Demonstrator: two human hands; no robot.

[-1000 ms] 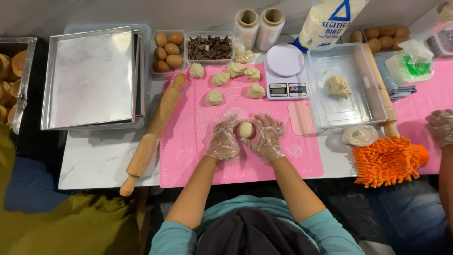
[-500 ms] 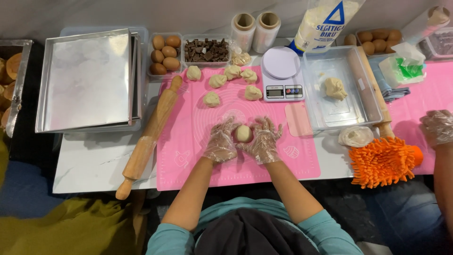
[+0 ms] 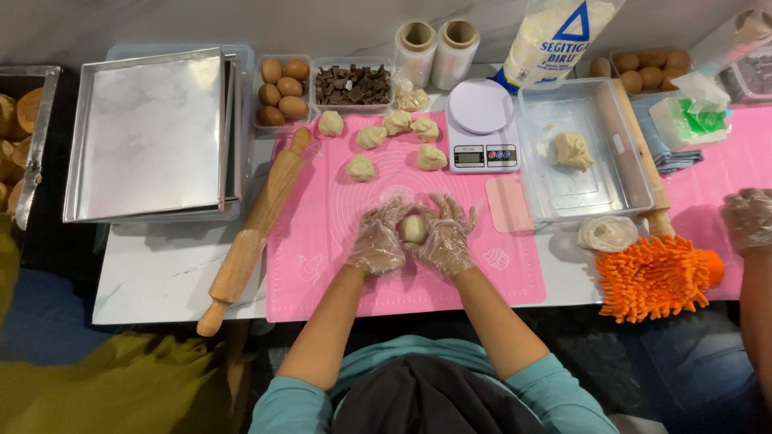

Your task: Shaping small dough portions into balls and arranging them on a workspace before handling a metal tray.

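Near the desk's front edge, on the pink mat (image 3: 338, 265), the gloved left hand (image 3: 376, 241) and right hand (image 3: 444, 239) cup a dough ball (image 3: 414, 228) between them. It looks soft, light and likely tacky, so it is best held gently around its sides.

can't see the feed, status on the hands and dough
Left hand and right hand, both gloved, cupped around dough ball. Over pink mat. Nothing in the way.

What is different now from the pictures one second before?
Almost nothing. Both gloved hands, left hand and right hand, still cup the small pale dough ball over the pink silicone mat. Nothing was picked up or released. The wooden rolling pin and the six dough pieces lie as before.
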